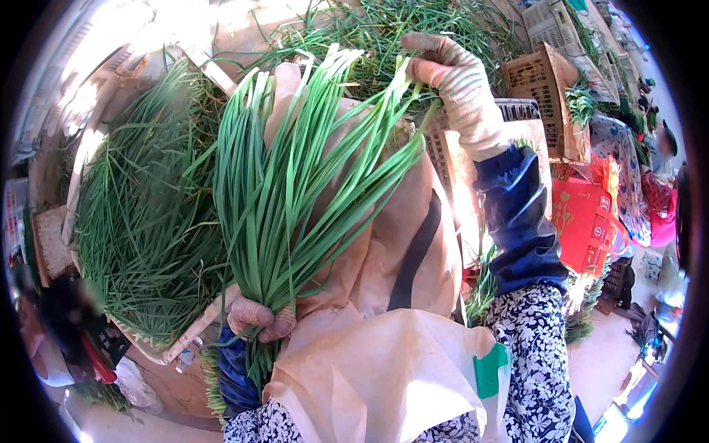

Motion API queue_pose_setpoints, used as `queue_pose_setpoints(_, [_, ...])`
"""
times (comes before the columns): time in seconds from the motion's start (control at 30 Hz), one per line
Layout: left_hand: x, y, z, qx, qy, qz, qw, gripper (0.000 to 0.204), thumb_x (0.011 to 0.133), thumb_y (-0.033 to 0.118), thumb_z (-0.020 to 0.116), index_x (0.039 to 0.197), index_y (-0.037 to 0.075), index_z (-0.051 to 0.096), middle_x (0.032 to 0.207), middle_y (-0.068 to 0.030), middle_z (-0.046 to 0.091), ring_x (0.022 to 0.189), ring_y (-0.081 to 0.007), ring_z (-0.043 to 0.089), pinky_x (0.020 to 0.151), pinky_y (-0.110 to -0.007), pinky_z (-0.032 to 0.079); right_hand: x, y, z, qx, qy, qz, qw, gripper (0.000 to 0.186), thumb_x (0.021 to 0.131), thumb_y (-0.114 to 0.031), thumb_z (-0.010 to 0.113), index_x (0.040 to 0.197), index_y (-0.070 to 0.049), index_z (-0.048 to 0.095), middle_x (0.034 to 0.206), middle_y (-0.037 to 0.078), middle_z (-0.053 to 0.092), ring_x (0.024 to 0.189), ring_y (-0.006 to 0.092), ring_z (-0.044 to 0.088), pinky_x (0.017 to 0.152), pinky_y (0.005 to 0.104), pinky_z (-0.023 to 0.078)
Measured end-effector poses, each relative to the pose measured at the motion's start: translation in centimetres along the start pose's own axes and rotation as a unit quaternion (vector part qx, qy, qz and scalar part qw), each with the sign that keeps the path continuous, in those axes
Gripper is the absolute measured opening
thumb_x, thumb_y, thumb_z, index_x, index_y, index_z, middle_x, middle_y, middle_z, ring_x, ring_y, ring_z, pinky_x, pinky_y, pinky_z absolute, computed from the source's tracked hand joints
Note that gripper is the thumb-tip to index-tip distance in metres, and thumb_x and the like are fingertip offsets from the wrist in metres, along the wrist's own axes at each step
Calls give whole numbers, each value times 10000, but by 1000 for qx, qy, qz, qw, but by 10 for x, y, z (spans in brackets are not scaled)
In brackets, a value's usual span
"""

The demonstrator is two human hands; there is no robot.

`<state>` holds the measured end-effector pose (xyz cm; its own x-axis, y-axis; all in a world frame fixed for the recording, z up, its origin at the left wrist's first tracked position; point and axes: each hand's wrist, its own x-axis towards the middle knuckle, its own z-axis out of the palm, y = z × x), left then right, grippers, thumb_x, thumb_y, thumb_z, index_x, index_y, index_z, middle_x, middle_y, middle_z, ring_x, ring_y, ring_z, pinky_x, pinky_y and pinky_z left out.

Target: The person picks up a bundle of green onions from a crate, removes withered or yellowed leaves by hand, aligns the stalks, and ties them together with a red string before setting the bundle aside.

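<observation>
Green, long-leaved stalks make up the bunch of greens that fans out across the centre of the frame, its pale ends pointing up and its leafy ends gathered low. Near the lower centre the left hand, in a striped knit glove, is wrapped around the leafy part and grips it firmly. At the upper right of centre the right hand, gloved likewise, has its fingers curled beside the pale ends of the rightmost stalks (whether it actually pinches them, I cannot tell).

Behind and below the bunch spreads a beige apron, with a black strip down its middle and a green patch at its lower right. Dark blue shiny sleeve covers sit over floral cloth on the arms.

At the left of the frame a pale-rimmed container holds a heap of loose greens. More scattered greens lie along the top. A brown slatted crate stands at the upper right, above a red bag.
</observation>
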<state>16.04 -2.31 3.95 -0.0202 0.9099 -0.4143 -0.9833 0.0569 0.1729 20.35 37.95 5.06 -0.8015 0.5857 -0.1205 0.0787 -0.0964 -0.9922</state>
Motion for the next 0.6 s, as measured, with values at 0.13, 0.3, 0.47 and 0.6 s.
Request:
queue_pose_setpoints(0.13, [1, 0, 3, 11, -9, -11, 1000, 505, 754, 205, 752, 1123, -72, 545, 488, -112, 491, 356, -167, 411, 373, -302, 296, 44, 0, -24, 82, 35, -75, 993, 150, 849, -51, 692, 997, -24, 700, 892, 64, 697, 738, 181, 668, 713, 312, 570])
queue_pose_setpoints(0.3, [16, 4, -2, 11, -40, -43, 998, 522, 750, 203, 753, 1140, -71, 538, 493, -114, 495, 356, -165, 410, 370, -300, 297, 124, -7, -195, 324, 141, -134, 926, 289, 962, -246, 581, 1153, -30, 591, 1073, 129, 675, 980, 299, 646, 906, 473, 533])
queue_pose_setpoints(0.47, [9, 2, -3, 11, -25, -40, 999, 540, 746, 201, 754, 1157, -69, 531, 498, -117, 499, 355, -162, 409, 368, -297, 298, 19, 11, -59, -103, -40, 77, 991, 475, 895, -467, 653, 1147, -64, 648, 1046, 99, 701, 926, 227, 670, 856, 362, 537])
queue_pose_setpoints(0.6, [16, 3, -7, 8, -38, -52, 998, 554, 742, 199, 755, 1170, -68, 525, 502, -118, 502, 355, -160, 408, 366, -295, 299, -16, 18, -18, 11, -62, 124, 990, 267, 882, -161, 701, 1083, 7, 646, 900, 95, 691, 862, 200, 673, 792, 320, 554])
